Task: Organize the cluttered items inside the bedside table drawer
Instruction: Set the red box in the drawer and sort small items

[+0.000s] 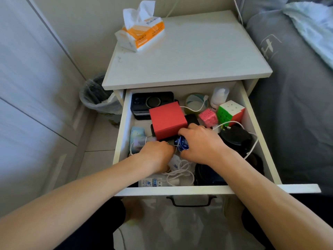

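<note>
**Operator:** With the drawer [180, 190] pulled out toward the viewer, what sits nearest its front wall?

**Inspector:** A flat white packet [151, 182] with blue print lies against the front wall. Just beside it is a coiled white cable [180, 173], and to the right a dark round object [207, 175], partly hidden by the forearm.

**Operator:** State of the hands?

**Inspector:** The left hand [156, 154] is knuckles-up over the cable coil, fingers curled under; whether it grips anything cannot be told. The right hand [201, 143] has its fingers curled round a small blue round object [182, 144], which sits between the two hands.

**Operator:** Middle of the drawer?

**Inspector:** A red box [167, 120] lies just behind the hands. A pale blue packet [137, 134] is at the left wall, a black lidded container [236, 138] at the right with a second white cable looped over it.

**Operator:** Rear?

**Inspector:** From left: a black device [142, 103], a tape roll [195, 101], a pink cube [208, 117], a small white bottle [219, 96], a colored puzzle cube [230, 111]. On the tabletop [198, 56] stands a tissue pack [142, 33].
</note>
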The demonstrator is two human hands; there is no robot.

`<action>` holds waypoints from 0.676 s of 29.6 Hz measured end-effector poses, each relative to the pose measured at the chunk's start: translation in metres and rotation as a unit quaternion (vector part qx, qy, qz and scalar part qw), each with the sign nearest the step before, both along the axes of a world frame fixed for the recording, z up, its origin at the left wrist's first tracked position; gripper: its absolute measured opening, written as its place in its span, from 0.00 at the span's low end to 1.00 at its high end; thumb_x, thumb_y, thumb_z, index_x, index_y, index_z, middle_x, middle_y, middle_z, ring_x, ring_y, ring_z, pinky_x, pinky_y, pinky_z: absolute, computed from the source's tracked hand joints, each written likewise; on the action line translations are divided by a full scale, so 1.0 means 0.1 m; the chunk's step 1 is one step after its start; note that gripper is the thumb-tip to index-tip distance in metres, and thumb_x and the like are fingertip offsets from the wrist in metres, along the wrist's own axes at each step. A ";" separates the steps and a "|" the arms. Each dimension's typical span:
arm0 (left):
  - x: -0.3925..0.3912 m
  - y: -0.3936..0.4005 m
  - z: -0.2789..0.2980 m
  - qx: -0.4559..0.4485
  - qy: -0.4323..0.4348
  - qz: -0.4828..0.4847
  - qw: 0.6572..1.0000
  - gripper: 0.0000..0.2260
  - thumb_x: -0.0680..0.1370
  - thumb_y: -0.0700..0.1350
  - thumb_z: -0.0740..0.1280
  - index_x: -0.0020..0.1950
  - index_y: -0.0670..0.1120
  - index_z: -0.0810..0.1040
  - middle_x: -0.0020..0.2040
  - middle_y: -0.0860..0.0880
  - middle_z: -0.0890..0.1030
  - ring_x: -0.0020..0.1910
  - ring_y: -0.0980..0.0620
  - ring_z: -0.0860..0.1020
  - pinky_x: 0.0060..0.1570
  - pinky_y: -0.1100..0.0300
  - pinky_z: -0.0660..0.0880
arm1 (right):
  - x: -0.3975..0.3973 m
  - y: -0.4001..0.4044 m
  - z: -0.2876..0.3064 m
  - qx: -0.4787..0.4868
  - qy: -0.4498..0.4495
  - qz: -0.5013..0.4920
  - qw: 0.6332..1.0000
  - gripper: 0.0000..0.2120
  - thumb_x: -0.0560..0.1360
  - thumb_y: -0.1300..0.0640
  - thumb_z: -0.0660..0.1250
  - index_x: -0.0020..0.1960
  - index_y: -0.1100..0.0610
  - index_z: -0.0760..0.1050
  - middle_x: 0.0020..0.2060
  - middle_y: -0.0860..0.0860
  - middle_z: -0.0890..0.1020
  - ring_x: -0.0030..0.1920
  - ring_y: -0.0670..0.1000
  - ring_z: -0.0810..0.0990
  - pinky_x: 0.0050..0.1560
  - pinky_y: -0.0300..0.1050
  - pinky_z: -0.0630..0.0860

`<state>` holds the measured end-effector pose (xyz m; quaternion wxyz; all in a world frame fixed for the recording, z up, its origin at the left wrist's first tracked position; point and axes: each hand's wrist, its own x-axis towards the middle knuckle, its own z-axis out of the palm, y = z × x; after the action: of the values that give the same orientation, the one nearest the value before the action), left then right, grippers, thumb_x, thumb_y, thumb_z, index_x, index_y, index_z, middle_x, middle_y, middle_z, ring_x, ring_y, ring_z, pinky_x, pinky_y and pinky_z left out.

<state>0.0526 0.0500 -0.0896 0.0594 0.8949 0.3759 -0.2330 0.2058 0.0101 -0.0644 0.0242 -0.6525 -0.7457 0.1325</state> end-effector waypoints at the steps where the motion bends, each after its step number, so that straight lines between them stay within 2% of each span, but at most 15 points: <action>1: -0.03 0.02 0.00 -0.021 -0.024 0.033 0.999 0.09 0.75 0.47 0.70 0.54 0.48 0.77 0.47 0.47 0.79 0.48 0.44 0.80 0.36 0.54 0.72 | 0.01 0.00 0.00 0.000 0.003 0.001 1.000 0.25 0.70 0.45 0.70 0.64 0.51 0.72 0.54 0.53 0.75 0.55 0.57 0.76 0.47 0.49 0.70; 3: -0.12 0.07 0.04 -0.066 -0.101 0.109 0.987 0.06 0.74 0.47 0.73 0.43 0.49 0.77 0.41 0.50 0.78 0.45 0.47 0.80 0.38 0.54 0.76 | 0.03 0.01 0.00 0.000 0.008 0.001 1.000 0.25 0.70 0.46 0.70 0.64 0.51 0.71 0.54 0.53 0.74 0.55 0.57 0.76 0.45 0.48 0.68; 5: -0.22 0.12 0.12 -0.096 -0.192 0.179 0.960 0.08 0.73 0.49 0.76 0.38 0.52 0.79 0.39 0.54 0.80 0.41 0.54 0.79 0.37 0.61 0.73 | 0.04 0.02 -0.01 -0.003 0.011 0.002 1.000 0.25 0.70 0.46 0.70 0.64 0.52 0.70 0.54 0.53 0.74 0.55 0.58 0.76 0.46 0.48 0.69; 10: -0.43 0.12 0.27 -0.099 -0.333 0.296 0.890 0.06 0.74 0.51 0.76 0.39 0.53 0.81 0.32 0.57 0.82 0.30 0.64 0.78 0.30 0.71 0.67 | 0.06 0.03 0.00 -0.029 0.037 0.003 0.999 0.25 0.71 0.45 0.69 0.65 0.52 0.70 0.55 0.53 0.75 0.55 0.57 0.75 0.52 0.50 0.73; 12: -0.52 0.11 0.30 -0.119 -0.381 0.349 0.848 0.06 0.75 0.51 0.75 0.40 0.53 0.83 0.30 0.57 0.82 0.25 0.63 0.76 0.32 0.67 0.69 | 0.07 0.02 0.01 -0.047 0.052 0.004 0.998 0.23 0.72 0.45 0.68 0.64 0.52 0.71 0.54 0.53 0.76 0.53 0.56 0.76 0.52 0.50 0.75; 14: -0.61 0.09 0.32 -0.144 -0.409 0.380 0.817 0.10 0.77 0.55 0.72 0.39 0.52 0.84 0.28 0.53 0.81 0.24 0.60 0.74 0.35 0.61 0.71 | 0.06 0.01 0.02 -0.033 0.080 0.001 0.996 0.19 0.74 0.48 0.66 0.62 0.54 0.73 0.54 0.53 0.77 0.52 0.55 0.76 0.53 0.51 0.76; 16: -0.65 0.05 0.34 -0.175 -0.428 0.397 0.793 0.13 0.78 0.59 0.68 0.40 0.53 0.85 0.30 0.45 0.81 0.26 0.56 0.74 0.39 0.58 0.71 | 0.03 -0.01 0.06 -0.002 0.175 -0.030 0.984 0.13 0.77 0.52 0.64 0.60 0.54 0.76 0.52 0.51 0.81 0.51 0.51 0.79 0.52 0.51 0.77; 17: -0.63 0.03 0.35 -0.191 -0.441 0.400 0.780 0.13 0.78 0.59 0.68 0.41 0.54 0.85 0.34 0.40 0.82 0.27 0.54 0.74 0.39 0.56 0.70 | 0.01 -0.02 0.09 -0.008 0.252 -0.062 0.966 0.11 0.78 0.54 0.64 0.58 0.53 0.79 0.50 0.49 0.83 0.49 0.49 0.80 0.51 0.48 0.78; 20: -0.58 0.00 0.40 -0.221 -0.486 0.407 0.741 0.10 0.78 0.57 0.69 0.43 0.54 0.86 0.40 0.39 0.83 0.29 0.53 0.75 0.34 0.56 0.69 | -0.05 -0.05 0.17 -0.116 0.469 -0.125 0.867 0.06 0.78 0.56 0.67 0.52 0.53 0.82 0.42 0.50 0.86 0.41 0.49 0.85 0.47 0.46 0.82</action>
<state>-0.0053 0.0500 -0.0499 0.5196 0.6102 0.5625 0.2031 0.2004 0.0056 -0.0471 0.3116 -0.5995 -0.5382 0.5038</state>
